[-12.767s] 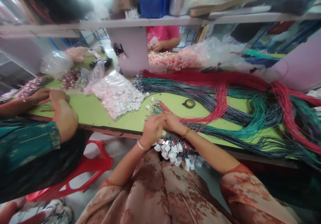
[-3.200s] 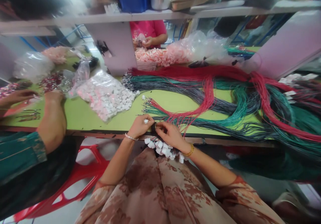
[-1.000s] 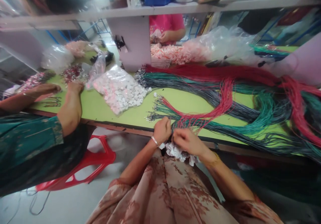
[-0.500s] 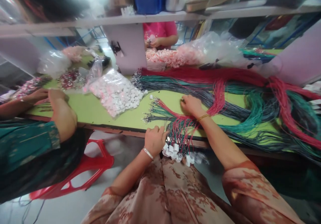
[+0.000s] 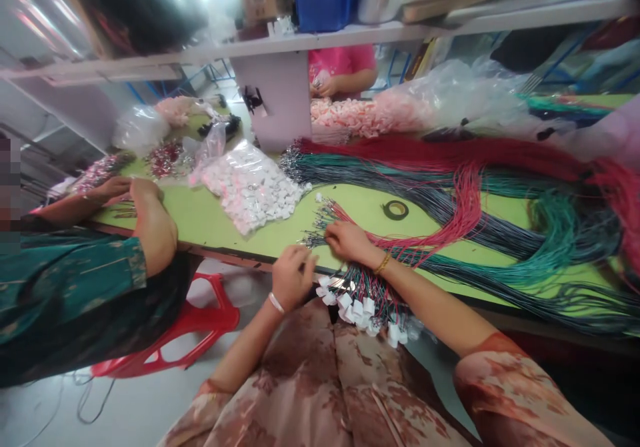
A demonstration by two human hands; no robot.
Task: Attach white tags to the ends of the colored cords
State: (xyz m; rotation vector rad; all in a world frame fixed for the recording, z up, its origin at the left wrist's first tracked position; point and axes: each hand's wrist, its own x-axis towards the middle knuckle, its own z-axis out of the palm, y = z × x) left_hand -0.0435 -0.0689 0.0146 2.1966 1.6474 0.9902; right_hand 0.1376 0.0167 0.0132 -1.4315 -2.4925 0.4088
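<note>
My right hand point(image 5: 347, 241) is over the ends of a bunch of red, green and black wires point(image 5: 395, 241) on the table, its fingers closed on some of them near the metal tips. Close by on the left, my left hand point(image 5: 293, 277) is raised at the table edge with its fingers curled together; what they hold, if anything, does not show. Beneath both hands, wires with white connectors point(image 5: 357, 307) hang over the edge above my lap. A dark roll of tape point(image 5: 395, 210) lies flat behind my right hand.
A clear bag of white connectors point(image 5: 255, 190) lies behind my hands. Long red wires point(image 5: 400, 151) stretch across the back. At left, another person's arm point(image 5: 155, 223) rests on the table above a red stool point(image 5: 215, 313). A shelf point(image 5: 390, 33) runs overhead.
My right hand has moved left and nearer, from over the tape roll to the wire ends, uncovering the roll. My left hand has shifted left, away from the hanging connectors. The view has turned slightly left.
</note>
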